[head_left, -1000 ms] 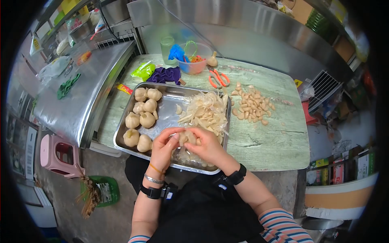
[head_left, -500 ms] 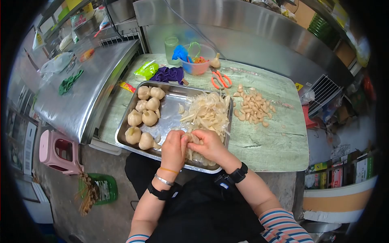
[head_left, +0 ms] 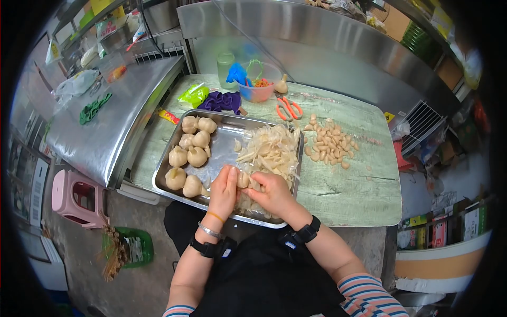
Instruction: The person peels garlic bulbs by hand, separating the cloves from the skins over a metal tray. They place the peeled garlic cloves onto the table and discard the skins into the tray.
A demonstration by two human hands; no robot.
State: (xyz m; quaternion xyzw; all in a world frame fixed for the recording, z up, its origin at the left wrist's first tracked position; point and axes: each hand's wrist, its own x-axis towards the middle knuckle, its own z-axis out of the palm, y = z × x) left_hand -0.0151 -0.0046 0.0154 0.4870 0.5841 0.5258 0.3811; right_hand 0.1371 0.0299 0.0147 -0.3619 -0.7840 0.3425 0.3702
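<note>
Over the front of the metal tray [head_left: 222, 157], my left hand [head_left: 224, 193] is closed on some garlic [head_left: 243, 180]. My right hand [head_left: 273, 195] meets it from the other side, its thumb and fingers pinching garlic pieces, partly hidden by the fingers. Whole garlic bulbs [head_left: 197, 157] stand in the tray's left side. A heap of papery garlic skins [head_left: 270, 145] fills its right side, just beyond my hands. Right of the tray, a pile of peeled garlic cloves [head_left: 331, 141] lies on the green table.
Behind the tray are orange-handled scissors [head_left: 289, 108], a plastic bowl [head_left: 259, 87], a purple cloth [head_left: 221, 101] and a green cup [head_left: 226, 70]. A steel counter [head_left: 105, 140] adjoins on the left. On the floor are a pink stool [head_left: 79, 198] and a green container [head_left: 140, 245].
My hands have drawn slightly apart, and the left fingers now point up more, so the garlic between them shows more. The view has shifted slightly.
</note>
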